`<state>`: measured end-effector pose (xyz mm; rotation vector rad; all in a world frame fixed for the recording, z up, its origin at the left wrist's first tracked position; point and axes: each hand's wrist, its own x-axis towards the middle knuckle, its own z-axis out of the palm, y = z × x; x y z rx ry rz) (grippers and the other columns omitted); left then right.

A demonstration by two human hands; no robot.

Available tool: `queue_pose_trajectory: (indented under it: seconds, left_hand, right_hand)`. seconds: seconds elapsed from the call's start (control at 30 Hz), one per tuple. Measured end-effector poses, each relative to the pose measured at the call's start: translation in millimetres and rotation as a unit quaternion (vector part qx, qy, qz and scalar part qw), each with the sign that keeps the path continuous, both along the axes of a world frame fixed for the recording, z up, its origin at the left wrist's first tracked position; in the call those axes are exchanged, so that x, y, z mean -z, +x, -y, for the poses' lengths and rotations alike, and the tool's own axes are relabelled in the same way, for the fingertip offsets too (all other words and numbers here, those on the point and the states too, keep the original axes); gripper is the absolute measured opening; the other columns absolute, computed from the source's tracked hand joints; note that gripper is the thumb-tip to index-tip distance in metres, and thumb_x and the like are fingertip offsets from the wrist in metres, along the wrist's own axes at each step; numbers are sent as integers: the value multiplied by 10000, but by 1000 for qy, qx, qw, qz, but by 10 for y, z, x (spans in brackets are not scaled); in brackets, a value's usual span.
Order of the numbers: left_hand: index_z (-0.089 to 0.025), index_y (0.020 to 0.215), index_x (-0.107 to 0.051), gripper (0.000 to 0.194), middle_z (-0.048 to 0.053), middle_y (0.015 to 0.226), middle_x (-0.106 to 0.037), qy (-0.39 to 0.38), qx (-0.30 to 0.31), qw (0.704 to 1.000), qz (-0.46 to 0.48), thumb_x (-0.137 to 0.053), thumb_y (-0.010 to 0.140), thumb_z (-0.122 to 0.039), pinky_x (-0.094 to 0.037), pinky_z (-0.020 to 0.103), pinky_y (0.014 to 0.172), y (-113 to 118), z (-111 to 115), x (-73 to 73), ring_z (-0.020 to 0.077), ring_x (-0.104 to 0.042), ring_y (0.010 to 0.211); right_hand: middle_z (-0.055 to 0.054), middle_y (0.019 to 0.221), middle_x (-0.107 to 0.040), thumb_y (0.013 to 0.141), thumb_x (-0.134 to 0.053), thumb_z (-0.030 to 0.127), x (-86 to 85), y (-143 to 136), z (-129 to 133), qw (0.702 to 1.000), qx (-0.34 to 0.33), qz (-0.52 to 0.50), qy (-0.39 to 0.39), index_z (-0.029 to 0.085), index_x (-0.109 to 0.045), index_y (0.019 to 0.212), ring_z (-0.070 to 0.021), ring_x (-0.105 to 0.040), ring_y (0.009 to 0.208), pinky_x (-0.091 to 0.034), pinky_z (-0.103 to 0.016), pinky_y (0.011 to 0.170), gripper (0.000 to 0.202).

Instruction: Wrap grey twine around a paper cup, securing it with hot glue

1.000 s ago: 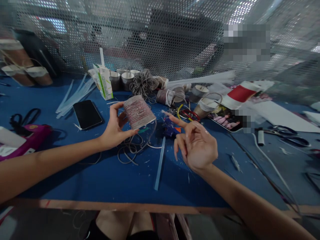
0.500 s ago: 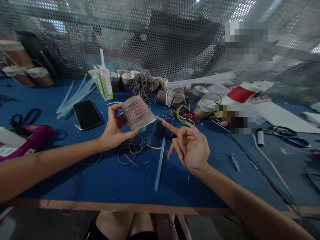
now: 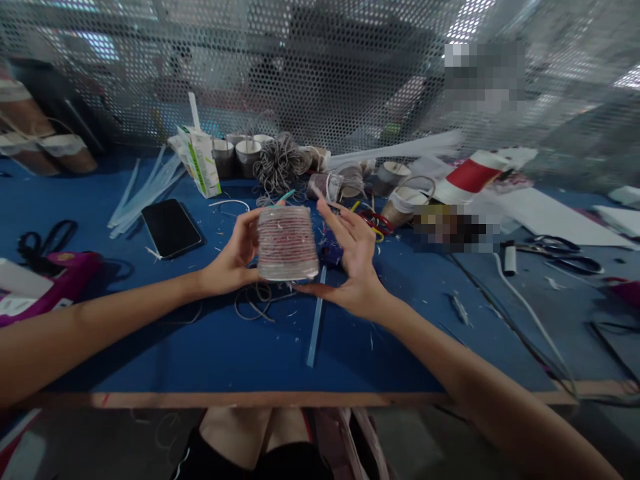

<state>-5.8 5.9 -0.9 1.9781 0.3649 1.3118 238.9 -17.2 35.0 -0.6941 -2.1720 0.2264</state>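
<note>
A cup wrapped in rows of grey and reddish cord [image 3: 287,243] is held above the blue table in front of me. My left hand [image 3: 239,250] grips it from the left, thumb low and fingers behind. On the other side, my right hand [image 3: 353,260] has its thumb under the cup's lower right edge and its fingers spread apart beside it. Whether the right fingertips touch the cup is hard to see. Loose grey cord [image 3: 255,303] lies on the table below, beside a translucent glue stick [image 3: 316,327].
Further back stand several cord-wrapped cups [image 3: 249,157], a tangle of grey cord [image 3: 281,163] and a drink carton [image 3: 204,160]. A phone [image 3: 171,228] and more glue sticks [image 3: 145,193] lie left. Scissors [image 3: 565,253] and a white cable [image 3: 530,313] are right. Perforated metal [image 3: 300,80] closes the back.
The cup has turned more upright and moved slightly right and down. My right hand has gone from pointing at its edge to spreading around its right side.
</note>
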Motion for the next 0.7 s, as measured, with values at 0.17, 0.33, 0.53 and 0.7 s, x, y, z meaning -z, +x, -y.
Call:
queue_pose_trajectory:
  seconds: [0.17, 0.33, 0.53, 0.7]
  left_hand:
    - [-395, 1462, -292, 857, 82, 1606, -354, -29, 57, 997, -36, -809, 785, -307, -420, 502, 1188, 19, 20, -10, 305, -426, 1468]
    - [-381, 1539, -147, 1069, 115, 1671, -189, 8, 16, 999, -44, -841, 734, -271, -318, 563, 1233, 35, 21, 29, 358, -237, 1551]
    - [-349, 1543, -201, 937, 132, 1548, -391, 1, -48, 998, -47, -768, 799, -296, -394, 543, 1193, 18, 56, 41, 330, -392, 1477]
    - [-353, 1519, -275, 920, 124, 1430, -415, -41, -142, 987, -57, -800, 765, -384, -561, 484, 1023, 1, 71, 39, 324, -470, 1360]
  right_hand:
    - [-113, 1549, -332, 864, -635, 609, -32, -16, 21, 999, 4, 43, 10, 315, -243, 1571, -335, -317, 1479, -300, -531, 1239, 859]
    - [-116, 1473, -430, 849, -659, 600, 11, 11, -25, 999, 17, 28, 3, 315, -265, 1549, -330, -410, 1415, -321, -548, 1220, 852]
    - [-131, 1511, -410, 822, -685, 612, 74, -19, -37, 997, 24, 29, -71, 303, -328, 1521, -335, -398, 1435, -355, -549, 1197, 844]
    - [-183, 1615, -246, 679, -715, 751, -20, 115, -148, 993, -4, 9, -120, 299, -153, 1547, -369, -456, 1390, -419, -588, 1125, 1128]
